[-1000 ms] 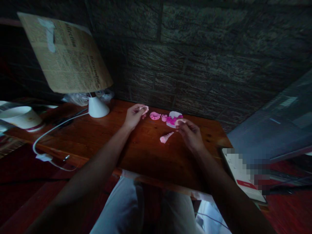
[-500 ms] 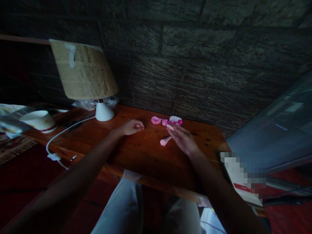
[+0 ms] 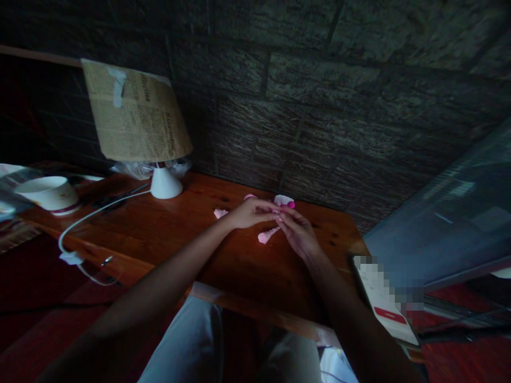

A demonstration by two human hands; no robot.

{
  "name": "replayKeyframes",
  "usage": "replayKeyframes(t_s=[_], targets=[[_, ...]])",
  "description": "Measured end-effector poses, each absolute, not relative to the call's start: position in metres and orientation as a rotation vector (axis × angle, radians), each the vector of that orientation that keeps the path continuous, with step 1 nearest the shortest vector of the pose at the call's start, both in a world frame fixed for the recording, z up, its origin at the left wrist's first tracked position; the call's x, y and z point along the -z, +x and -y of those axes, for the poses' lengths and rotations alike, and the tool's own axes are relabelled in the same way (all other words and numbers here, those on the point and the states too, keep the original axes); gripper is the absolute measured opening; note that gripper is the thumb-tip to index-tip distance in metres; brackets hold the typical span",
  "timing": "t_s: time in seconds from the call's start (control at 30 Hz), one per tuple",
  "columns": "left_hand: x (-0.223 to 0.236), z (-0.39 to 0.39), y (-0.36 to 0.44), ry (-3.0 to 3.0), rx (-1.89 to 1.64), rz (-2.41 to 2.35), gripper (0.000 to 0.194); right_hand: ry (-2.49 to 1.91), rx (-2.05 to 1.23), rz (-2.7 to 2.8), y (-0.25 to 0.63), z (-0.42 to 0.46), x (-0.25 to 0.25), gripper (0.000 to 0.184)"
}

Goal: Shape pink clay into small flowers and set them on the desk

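My left hand [image 3: 250, 213] reaches to the right across the wooden table [image 3: 167, 229], its fingers pressed together in a pinch on a small pink clay piece at the fingertips of my right hand [image 3: 298, 235]. The right hand lies with its fingers stretched out, meeting the left. A pink clay cone [image 3: 265, 235] lies on the table just below both hands. Left of my left hand sits a small pink clay lump [image 3: 219, 213]. Behind the hands is a white and magenta clay pile [image 3: 286, 201], partly hidden by them.
A lamp with a newspaper shade [image 3: 138, 119] and white base [image 3: 164, 183] stands at the back left; its white cord [image 3: 85, 218] runs to the table's front edge. A white cup [image 3: 48, 192] is far left. A booklet [image 3: 385, 306] lies at the right. A brick wall stands behind.
My left hand has set a pink lump down on the table and moved right to meet my right hand's fingertips. The right hand has stayed above the clay cone.
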State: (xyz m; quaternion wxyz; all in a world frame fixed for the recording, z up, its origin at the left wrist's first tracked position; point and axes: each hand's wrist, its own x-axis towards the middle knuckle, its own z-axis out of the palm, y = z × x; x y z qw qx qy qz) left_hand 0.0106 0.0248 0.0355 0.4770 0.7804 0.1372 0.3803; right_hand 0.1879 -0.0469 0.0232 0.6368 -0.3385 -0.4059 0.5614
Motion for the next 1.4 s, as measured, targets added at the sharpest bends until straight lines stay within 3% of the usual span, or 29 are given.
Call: replayKeyframes(t_s=[0.17, 0.7, 1.17, 1.4], targets=[[-0.017, -0.026, 0.017, 1.665, -1.103, -0.432, 0.034, -0.836, -1.318, 0.916, 0.19, 0.045, -0.017, 0.034], [-0.014, -0.029, 0.007, 1.617, -0.959, -0.454, 0.038, -0.934, -1.258, 0.974, 0.19, 0.045, -0.019, 0.04], [-0.007, -0.025, 0.014, 1.578, -1.009, -0.381, 0.034, -1.116, -1.006, 1.286, 0.192, 0.05, -0.025, 0.039], [-0.007, -0.025, 0.016, 1.605, -1.05, -0.425, 0.036, -1.112, -1.054, 1.308, 0.192, 0.048, -0.021, 0.042]])
